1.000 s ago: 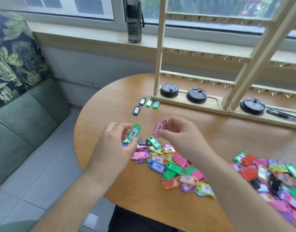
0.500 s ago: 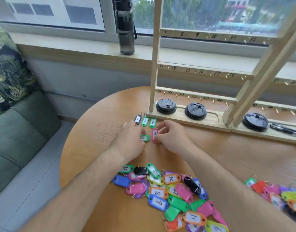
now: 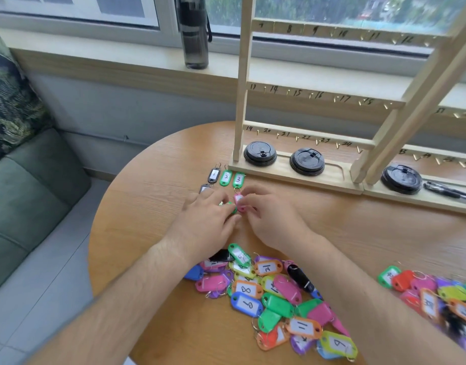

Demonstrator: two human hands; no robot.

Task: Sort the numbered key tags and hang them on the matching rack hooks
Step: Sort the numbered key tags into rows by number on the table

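Right hand (image 3: 271, 219) pinches pink tag (image 3: 238, 199) against counter (image 3: 153, 206) — left hand (image 3: 208, 221) covers green tag (image 3: 228, 205), grip unclear.

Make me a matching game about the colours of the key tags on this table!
Things:
1. tag 1
2. tag 3
3. tag 8
4. held tag, pinched by the right hand

Colours:
a. orange
b. pink
c. black
d. green

Pairs: 1-c; 2-d; 3-a; 4-b
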